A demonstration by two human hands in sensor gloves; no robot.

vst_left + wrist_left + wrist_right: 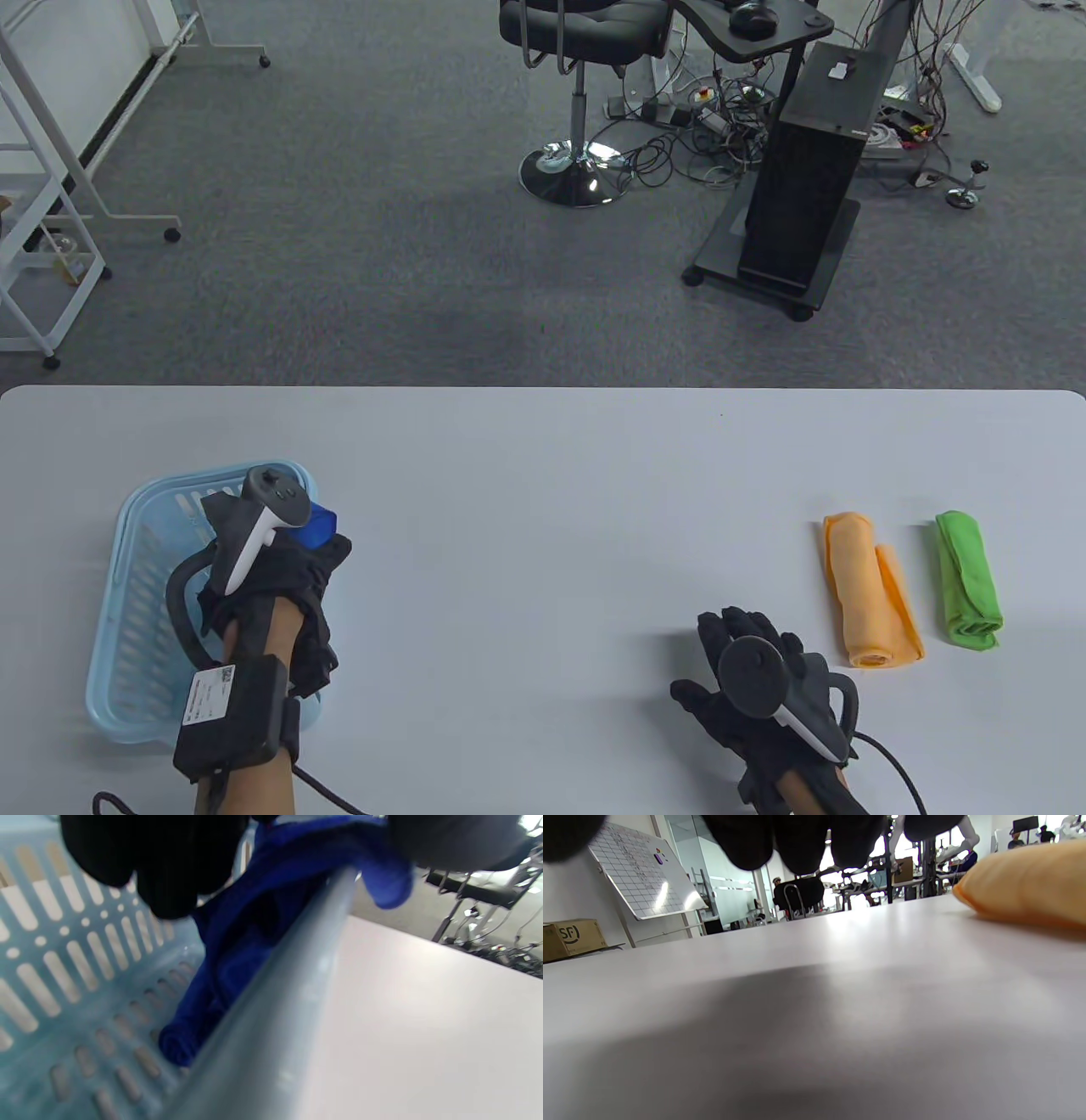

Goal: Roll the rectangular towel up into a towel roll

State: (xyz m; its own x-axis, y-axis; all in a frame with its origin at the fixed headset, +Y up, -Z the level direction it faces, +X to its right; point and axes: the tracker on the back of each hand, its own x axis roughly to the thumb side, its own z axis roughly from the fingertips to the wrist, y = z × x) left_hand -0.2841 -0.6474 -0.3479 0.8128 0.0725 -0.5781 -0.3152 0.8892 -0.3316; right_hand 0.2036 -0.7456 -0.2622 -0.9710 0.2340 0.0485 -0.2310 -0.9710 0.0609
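A blue towel hangs over the right rim of the light blue basket, with one end down inside. My left hand grips the towel's upper part at the rim; its fingers curl over the cloth. My right hand rests flat on the table at the front right, fingers spread, holding nothing. An orange towel roll and a green towel roll lie just right of that hand.
The white table stretches wide between the basket and the rolls. Beyond its far edge are grey carpet, an office chair, a black stand with cables, and white racks at the left.
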